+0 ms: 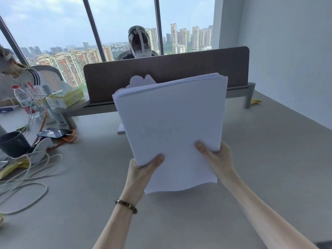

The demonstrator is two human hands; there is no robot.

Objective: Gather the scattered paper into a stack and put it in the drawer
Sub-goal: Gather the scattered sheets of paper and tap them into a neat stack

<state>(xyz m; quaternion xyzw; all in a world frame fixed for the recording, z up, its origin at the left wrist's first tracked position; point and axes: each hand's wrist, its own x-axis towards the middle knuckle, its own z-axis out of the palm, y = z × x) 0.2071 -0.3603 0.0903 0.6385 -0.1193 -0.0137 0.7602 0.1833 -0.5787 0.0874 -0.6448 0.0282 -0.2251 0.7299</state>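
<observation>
A thick stack of white paper (170, 126) is lifted above the grey desk (260, 177), tilted up toward me with its near edge sagging. My left hand (142, 169) grips the stack's lower left side, thumb on top and fingers underneath. My right hand (215, 159) grips the lower right side the same way. A small white corner (121, 129) lies on the desk behind the stack, mostly hidden. No drawer is in view.
A brown divider panel (179, 69) runs across the desk's far edge, with a person seated behind it. At the left lie a dark cup (13, 143), a phone (55, 133), cables (27, 177), a water bottle (22, 97) and tissue packs (64, 97); another person sits there.
</observation>
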